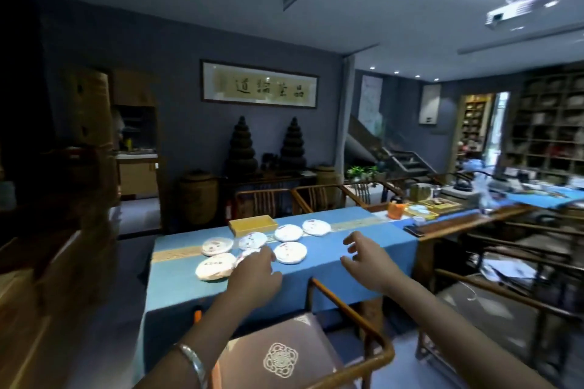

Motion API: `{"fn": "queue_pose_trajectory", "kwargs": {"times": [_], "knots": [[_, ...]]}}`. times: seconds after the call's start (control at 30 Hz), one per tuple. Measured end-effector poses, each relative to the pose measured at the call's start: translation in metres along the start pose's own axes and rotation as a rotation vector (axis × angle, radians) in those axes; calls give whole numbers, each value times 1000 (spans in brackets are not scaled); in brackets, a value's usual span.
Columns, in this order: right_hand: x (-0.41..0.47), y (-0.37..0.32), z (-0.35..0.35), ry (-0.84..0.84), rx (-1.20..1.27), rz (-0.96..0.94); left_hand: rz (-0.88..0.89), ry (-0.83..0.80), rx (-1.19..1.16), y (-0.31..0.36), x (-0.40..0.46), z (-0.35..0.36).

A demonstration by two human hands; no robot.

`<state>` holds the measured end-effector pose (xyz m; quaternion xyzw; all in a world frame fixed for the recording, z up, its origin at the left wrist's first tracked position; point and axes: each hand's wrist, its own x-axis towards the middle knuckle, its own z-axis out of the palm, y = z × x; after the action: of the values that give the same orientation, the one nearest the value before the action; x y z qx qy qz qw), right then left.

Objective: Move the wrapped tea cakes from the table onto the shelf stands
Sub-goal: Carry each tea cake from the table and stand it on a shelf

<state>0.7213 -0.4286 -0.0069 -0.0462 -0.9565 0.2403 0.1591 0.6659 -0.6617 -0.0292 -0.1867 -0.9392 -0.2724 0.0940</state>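
White paper wraps the tea cake point(246, 254) that the left hand's point(254, 273) fingertips point(267, 254) reach; most of that cake is hidden behind the hand, and whether the fingers actually touch it or only hover over it cannot be told. The fingers are loosely extended, not closed round anything. A silver bangle point(194, 363) circles the left wrist.

The right hand point(366, 259) hangs above the blue tablecloth point(347, 240) with its fingers spread apart and slightly bent, holding nothing, well to the right of the cakes.

Around the left hand the other wrapped cakes lie flat on the cloth in two loose rows. In the near row sit one cake at the left point(216, 267) and one at the right point(290, 252). In the far row lie four more: point(217, 246), point(252, 240), point(288, 232) and point(316, 227). Several carry small red markings on their wrappers. Just behind the far row rests a shallow yellow box point(252, 225).

Nearer the person, a wooden armchair point(350, 325) with a brown cushion point(284, 357) bearing a pale knot emblem stands against the table's edge. More wooden chairs line the far side. A framed calligraphy panel point(259, 84) hangs on the grey wall, and tall shelving point(550, 120) fills the room's right end.
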Motion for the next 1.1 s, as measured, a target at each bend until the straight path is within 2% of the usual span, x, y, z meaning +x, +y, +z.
{"fn": "queue_pose_trajectory", "kwargs": {"times": [0.33, 0.5, 0.6, 0.87, 1.1], "knots": [[-24, 233, -107, 176, -105, 399, 347, -329, -11, 196, 115, 171], [11, 318, -133, 210, -146, 499, 438, -424, -64, 261, 189, 245], [53, 361, -144, 168, -203, 548, 452, -456, -123, 291, 244, 280], [178, 445, -152, 144, -227, 548, 411, -465, -119, 315, 368, 354], [297, 523, -123, 56, -202, 425, 295, -429, -41, 296, 471, 413]]}}
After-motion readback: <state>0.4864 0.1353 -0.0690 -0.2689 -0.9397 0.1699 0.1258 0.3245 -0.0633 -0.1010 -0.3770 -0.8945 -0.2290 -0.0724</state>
